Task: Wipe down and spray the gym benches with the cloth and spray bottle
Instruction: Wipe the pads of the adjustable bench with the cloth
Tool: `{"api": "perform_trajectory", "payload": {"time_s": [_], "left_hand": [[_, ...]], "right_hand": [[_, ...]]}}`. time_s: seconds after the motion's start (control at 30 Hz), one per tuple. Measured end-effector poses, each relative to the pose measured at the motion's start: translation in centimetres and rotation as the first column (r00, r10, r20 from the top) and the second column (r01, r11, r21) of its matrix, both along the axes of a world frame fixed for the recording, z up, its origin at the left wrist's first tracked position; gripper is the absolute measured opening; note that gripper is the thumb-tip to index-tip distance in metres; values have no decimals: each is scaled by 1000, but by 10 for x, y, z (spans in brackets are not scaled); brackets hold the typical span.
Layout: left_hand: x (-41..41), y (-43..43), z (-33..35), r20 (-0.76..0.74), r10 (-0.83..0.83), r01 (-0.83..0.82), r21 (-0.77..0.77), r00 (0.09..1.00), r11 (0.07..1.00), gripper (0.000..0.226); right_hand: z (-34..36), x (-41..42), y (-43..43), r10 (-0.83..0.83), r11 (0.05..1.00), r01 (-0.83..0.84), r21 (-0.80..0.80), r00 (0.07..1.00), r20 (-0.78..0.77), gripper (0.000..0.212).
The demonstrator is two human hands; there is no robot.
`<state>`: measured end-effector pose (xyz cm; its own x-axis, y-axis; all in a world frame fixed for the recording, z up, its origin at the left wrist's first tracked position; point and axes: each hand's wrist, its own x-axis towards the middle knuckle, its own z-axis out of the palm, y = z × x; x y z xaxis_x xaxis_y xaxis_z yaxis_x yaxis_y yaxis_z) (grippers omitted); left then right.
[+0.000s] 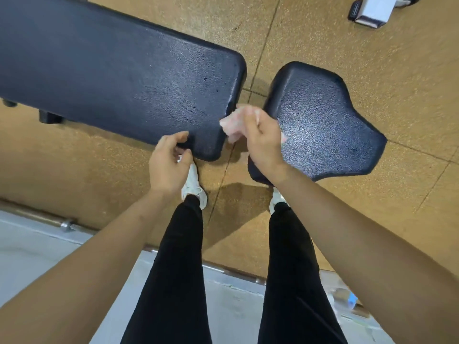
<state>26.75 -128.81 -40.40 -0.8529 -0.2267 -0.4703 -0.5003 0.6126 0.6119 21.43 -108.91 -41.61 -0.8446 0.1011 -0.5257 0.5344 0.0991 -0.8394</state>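
A black padded bench runs across the view: a long back pad (119, 73) on the left and a shorter seat pad (320, 120) on the right, with a gap between them. My right hand (260, 142) grips a pale pink cloth (236, 120) bunched over the gap, at the seat pad's near-left edge. My left hand (169, 162) has its fingers curled round the near edge of the back pad by its corner. A spray bottle with a blue part (347, 297) lies low at the right, blurred, behind my right forearm.
The floor is speckled tan rubber tile (372, 58). A metal bar (67, 224) lies along the floor's edge behind my feet, beside a pale mat (37, 256). The foot of a white machine (372, 11) stands at the top right. My black-trousered legs stand close to the bench.
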Motion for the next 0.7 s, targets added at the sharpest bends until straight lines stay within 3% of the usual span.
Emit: {"api": "perform_trajectory", "payload": {"time_s": [0.07, 0.13, 0.2, 0.27, 0.4, 0.5, 0.6, 0.7], "left_hand": [[-9, -18, 1, -10, 16, -16, 19, 1000, 1000, 36], [-18, -34, 2, -16, 28, -27, 38, 999, 999, 34], [-25, -48, 2, -23, 43, -41, 63, 999, 997, 31], [-28, -58, 1, -26, 57, -54, 98, 998, 994, 29], [-28, -61, -4, 3, -52, 51, 159, 999, 986, 39], [-30, -52, -8, 63, -215, 213, 44, 975, 976, 50], [-39, -44, -12, 156, -209, 223, -80, 965, 971, 37], [-46, -45, -15, 203, -242, 273, -143, 949, 951, 12]], "right_hand": [[13, -4, -18, 41, 999, -43, -19, 993, -112, 49], [22, -5, -41, 251, 966, -237, 100, 954, -165, 50], [18, -2, -64, 529, 837, -495, 232, 840, -117, 57], [8, 2, -79, 667, 717, -634, 289, 744, -22, 68], [-2, 5, -88, 515, 774, -436, 459, 856, -55, 39], [-3, 2, -87, 434, 778, -383, 497, 901, 14, 39], [-10, -8, -85, 476, 648, -465, 604, 865, 156, 45], [-7, -24, -90, 543, 476, -550, 686, 798, 263, 28]]}}
